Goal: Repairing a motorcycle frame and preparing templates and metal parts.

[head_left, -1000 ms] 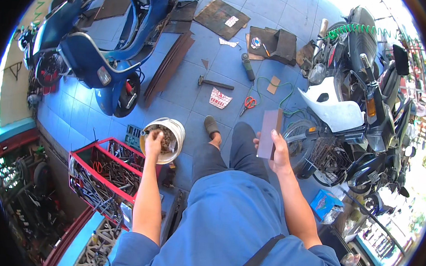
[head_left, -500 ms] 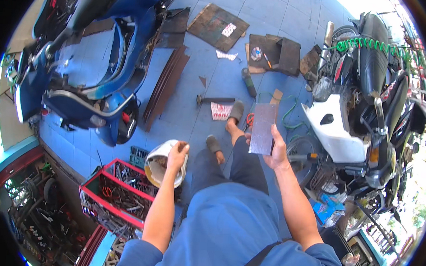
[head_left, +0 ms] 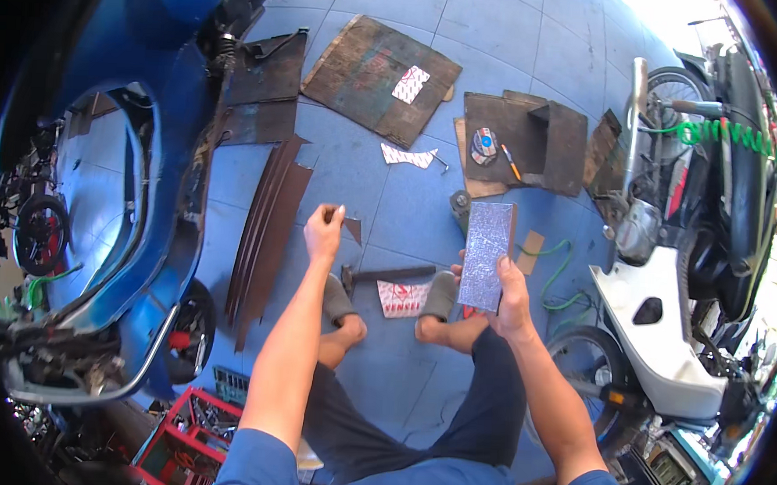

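Observation:
In my right hand (head_left: 514,304) is a flat rectangular slab (head_left: 486,256) with a shiny silver face and a dark edge, held upright with the thumb on its near side. My left hand (head_left: 321,235) is raised over the floor, fingertips pinched together; whether anything small is between them is hidden. A dark triangular scrap (head_left: 352,230) lies beside that hand in the picture. Below are a hammer (head_left: 395,275) and a white-and-red printed piece (head_left: 400,301), by my feet. A green power tool (head_left: 459,207) is partly covered by the slab.
Dark boards (head_left: 362,74) lie ahead, one bearing a round disc (head_left: 483,146) and an orange pen-like tool (head_left: 510,162). Brown ridged strips (head_left: 271,228) lie left. A blue scooter (head_left: 145,28), a white-panelled motorcycle (head_left: 656,336), a green hose (head_left: 561,295) and a red toolbox (head_left: 186,443) surround me.
My left hand has moved forward, away from the round white container, which has mostly dropped out of view. The view has shifted forward. My right hand still holds the slab.

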Action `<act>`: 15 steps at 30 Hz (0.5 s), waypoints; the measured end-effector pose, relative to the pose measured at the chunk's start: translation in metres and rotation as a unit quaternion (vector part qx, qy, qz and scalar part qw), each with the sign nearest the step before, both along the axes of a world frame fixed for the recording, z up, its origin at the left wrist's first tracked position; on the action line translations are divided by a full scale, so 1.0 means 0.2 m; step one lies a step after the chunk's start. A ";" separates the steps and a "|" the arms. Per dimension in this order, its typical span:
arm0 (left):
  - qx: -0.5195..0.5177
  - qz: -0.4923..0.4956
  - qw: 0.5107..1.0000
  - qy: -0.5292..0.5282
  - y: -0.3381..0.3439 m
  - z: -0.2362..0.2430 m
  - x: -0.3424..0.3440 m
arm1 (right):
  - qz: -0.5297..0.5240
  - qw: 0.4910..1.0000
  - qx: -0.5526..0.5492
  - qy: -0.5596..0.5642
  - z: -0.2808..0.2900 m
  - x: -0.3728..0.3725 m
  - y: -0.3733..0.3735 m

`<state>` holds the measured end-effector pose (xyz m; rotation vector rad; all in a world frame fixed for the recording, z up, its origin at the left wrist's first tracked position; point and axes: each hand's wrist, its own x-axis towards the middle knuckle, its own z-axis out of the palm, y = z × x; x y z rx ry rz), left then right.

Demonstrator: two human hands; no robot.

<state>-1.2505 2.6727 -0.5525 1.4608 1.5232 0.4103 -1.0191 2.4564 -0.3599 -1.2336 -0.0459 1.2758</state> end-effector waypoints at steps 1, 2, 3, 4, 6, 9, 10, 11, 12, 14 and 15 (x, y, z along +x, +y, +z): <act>0.024 -0.007 1.000 0.005 0.08 -0.14 0.14 | 0.007 1.000 -0.006 -0.013 -0.16 0.00 0.03; 0.045 -0.021 0.999 0.001 0.16 -0.29 0.26 | 0.013 1.000 -0.012 -0.024 -0.30 0.00 0.05; 0.064 -0.037 0.997 -0.006 0.24 -0.43 0.38 | 0.026 0.998 -0.038 -0.051 -0.43 -0.02 0.07; 0.084 -0.052 0.995 0.000 0.32 -0.56 0.49 | 0.053 0.991 -0.090 -0.079 -0.52 -0.05 0.09; 0.132 -0.074 0.989 0.000 0.48 -0.83 0.70 | 0.063 0.983 -0.155 -0.080 -0.70 -0.14 0.09; 0.195 -0.103 0.975 0.021 0.72 -1.16 1.01 | 0.075 0.974 -0.189 0.097 -0.73 -0.20 0.12; 0.212 -0.116 0.969 0.047 0.79 -1.24 1.12 | 0.075 0.977 -0.151 0.131 -0.74 -0.21 0.11; 0.243 -0.114 0.961 0.072 0.86 -1.31 1.18 | 0.077 0.978 -0.144 0.129 -0.76 -0.21 0.11; 0.279 -0.114 0.949 0.091 0.90 -1.36 1.28 | 0.081 0.982 -0.124 0.115 -0.75 -0.19 0.10; 0.257 -0.119 0.949 0.141 0.90 -1.40 1.49 | 0.082 0.987 -0.107 0.087 -0.76 -0.15 0.05; 0.259 -0.119 0.950 0.127 0.89 -1.42 1.57 | 0.042 0.991 -0.103 0.075 -0.76 -0.14 0.03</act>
